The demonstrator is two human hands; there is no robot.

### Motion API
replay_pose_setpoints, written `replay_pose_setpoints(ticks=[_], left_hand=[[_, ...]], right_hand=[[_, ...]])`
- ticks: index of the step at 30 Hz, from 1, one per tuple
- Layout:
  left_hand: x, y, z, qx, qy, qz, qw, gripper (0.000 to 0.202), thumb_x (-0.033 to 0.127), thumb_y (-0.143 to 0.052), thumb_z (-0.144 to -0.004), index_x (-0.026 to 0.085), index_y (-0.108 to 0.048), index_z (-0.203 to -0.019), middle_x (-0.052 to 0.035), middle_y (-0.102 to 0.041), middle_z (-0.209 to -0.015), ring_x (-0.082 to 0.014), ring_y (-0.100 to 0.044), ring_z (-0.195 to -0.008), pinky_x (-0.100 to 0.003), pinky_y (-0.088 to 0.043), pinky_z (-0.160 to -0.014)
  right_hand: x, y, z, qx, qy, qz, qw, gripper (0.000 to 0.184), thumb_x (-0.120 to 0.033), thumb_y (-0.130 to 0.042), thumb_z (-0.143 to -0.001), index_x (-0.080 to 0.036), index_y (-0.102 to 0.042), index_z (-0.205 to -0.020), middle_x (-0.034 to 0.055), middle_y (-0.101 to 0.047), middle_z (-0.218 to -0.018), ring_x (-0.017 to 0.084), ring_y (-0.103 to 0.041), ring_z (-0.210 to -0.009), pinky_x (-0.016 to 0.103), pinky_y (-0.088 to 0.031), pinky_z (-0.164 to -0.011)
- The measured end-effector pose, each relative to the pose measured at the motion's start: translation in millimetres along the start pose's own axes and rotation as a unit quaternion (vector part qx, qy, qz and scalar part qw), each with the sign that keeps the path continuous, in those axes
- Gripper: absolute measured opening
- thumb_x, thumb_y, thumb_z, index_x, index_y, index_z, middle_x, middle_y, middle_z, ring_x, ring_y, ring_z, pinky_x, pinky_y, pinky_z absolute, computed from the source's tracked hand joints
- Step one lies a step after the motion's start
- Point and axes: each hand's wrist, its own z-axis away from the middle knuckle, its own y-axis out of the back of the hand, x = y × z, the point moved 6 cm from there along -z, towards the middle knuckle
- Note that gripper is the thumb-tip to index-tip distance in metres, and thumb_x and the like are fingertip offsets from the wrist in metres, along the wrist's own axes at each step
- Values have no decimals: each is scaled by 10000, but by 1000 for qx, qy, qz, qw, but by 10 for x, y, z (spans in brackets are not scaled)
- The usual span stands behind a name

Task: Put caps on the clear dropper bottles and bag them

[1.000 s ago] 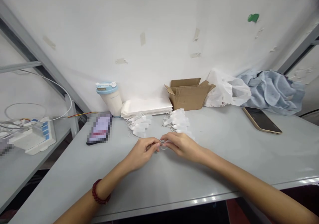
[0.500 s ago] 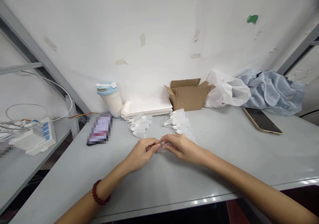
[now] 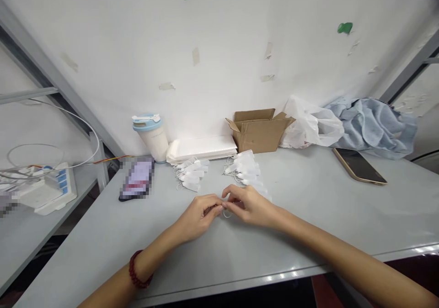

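My left hand (image 3: 202, 214) is closed in a pinch at the middle of the table, its fingertips meeting those of my right hand (image 3: 248, 205). A small loop of thin white string (image 3: 227, 215) hangs below the joined fingertips. Whatever else sits between the fingers is hidden. Just beyond the hands lie two groups of small white tags with strings: the left pile (image 3: 192, 173) and the right pile (image 3: 245, 167). Part of the right pile is covered by my right hand.
Along the wall stand a blue-lidded cup (image 3: 152, 139), a stack of white sheets or envelopes (image 3: 202, 148), an open cardboard box (image 3: 260, 134), a white plastic bag (image 3: 312, 125) and blue cloth (image 3: 373, 125). A phone (image 3: 360, 165) lies right, a blurred-out object (image 3: 137, 177) left.
Both hands have shifted slightly toward me, fingertips still together. My right fingers have bent a little more, and the string loop shows more clearly.
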Motion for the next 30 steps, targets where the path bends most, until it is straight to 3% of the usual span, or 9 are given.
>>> replay_pose_setpoints(ticks=[4,8,21,26,30], left_hand=[[28,-43,20,3,-6,-9,1000,267,257,-415,-909,158,-616,-763,-20,-597,-736,-130,-498,-641,-223,-360,-572],[28,-38,25,14,-4,-7,1000,255,227,-417,-906,151,-609,-756,-23,-603,-742,-130,-509,-654,-221,-355,-567],[26,-13,-7,21,-5,-18,1000,240,221,-419,-900,155,-593,-749,-22,-601,-737,-130,-512,-655,-227,-360,-576],[-1,199,-36,89,3,-35,995,241,259,-423,-904,170,-607,-777,-7,-593,-715,-132,-505,-654,-229,-373,-593],[-67,399,-6,164,20,-53,985,225,279,-444,-893,179,-622,-801,-13,-617,-744,-143,-520,-677,-235,-393,-611]], right_hand=[[109,20,-6,64,-34,13,997,78,-146,-435,-831,-178,-506,-841,-53,-513,-505,77,-391,-417,183,-319,-447],[107,8,-3,91,-24,19,995,109,-112,-412,-808,-180,-491,-841,-77,-423,-482,77,-350,-418,184,-289,-446],[88,1,-17,76,-52,15,996,97,-154,-424,-849,-171,-520,-848,-48,-504,-517,83,-413,-438,187,-302,-458],[95,97,-24,61,-90,32,994,226,-350,-456,-901,-161,-561,-833,-6,-576,-585,99,-476,-496,203,-334,-489],[119,197,-35,77,-82,35,993,256,-381,-488,-888,-151,-588,-838,4,-579,-623,110,-490,-535,215,-350,-499]])
